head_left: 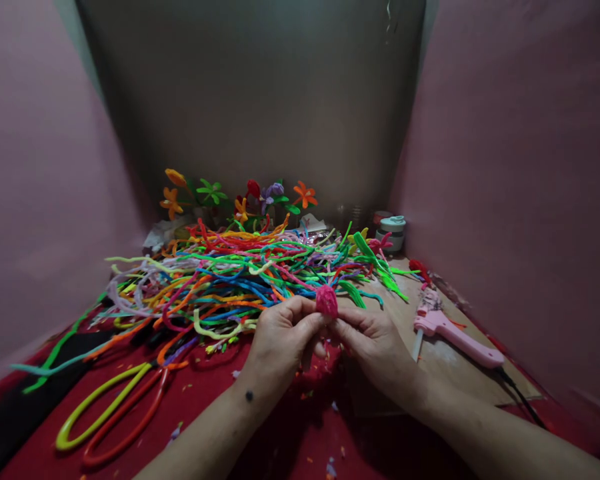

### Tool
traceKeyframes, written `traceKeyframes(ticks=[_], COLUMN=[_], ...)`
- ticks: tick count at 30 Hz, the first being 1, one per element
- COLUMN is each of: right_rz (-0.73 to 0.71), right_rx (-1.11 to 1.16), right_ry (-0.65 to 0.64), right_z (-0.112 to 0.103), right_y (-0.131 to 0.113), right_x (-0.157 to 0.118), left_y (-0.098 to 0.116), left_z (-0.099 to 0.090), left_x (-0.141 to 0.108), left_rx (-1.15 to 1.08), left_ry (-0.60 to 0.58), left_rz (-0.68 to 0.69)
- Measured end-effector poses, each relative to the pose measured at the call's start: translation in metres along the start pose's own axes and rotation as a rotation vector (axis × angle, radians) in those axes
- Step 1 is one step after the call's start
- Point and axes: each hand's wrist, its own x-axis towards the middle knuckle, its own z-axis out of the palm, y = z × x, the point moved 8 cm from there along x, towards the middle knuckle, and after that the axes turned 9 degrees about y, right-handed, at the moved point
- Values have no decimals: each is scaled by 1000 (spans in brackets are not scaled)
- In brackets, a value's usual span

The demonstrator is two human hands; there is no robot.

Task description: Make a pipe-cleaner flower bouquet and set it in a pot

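- Head view: the left hand (283,333) and right hand (375,343) meet at the middle, thumbs and fingers pinching the base of one small piece together.
- Between their fingertips, the fuzzy pink bud (327,300) stands upright, just in front of the heap behind.
- Beyond the hands spreads a tangled heap of pipe cleaners (230,263) in green, orange, blue, red, lilac and more.
- Right of the hands, a pink glue gun (460,337) lies on a brown board (390,373), its nozzle toward the right forearm.
- Left and nearer, a yellow loop (67,427) and a red loop (97,457) lie side by side on the red cloth (200,383), which is dotted with scraps.
- At the back stand fuzzy flowers (211,191), orange, green, red and purple; a lidded cup (391,235) sits to their right.
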Motion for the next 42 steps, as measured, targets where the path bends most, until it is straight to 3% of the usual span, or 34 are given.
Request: traceKeyframes(ticks=[15,21,28,34,42], right_rz=[-241,-169,-188,-304,-369], right_rx=[-105,-62,-85,-153,-273], right_ry=[56,80,91,76,79], right_z=[-2,-7,-8,-6,-5], right_y=[-18,-11,-6,-12,-18], right_x=[-5,-1,-2,-5,-7], left_y=[7,8,32,32,35], left_z=[-2,-1,-10,-9,-12], left_x=[-8,-1,-6,-12,-12], left_rx=[53,79,-25,-24,17], left_ry=[55,-30,-8,-52,2], left_rz=[165,113,278,258,262])
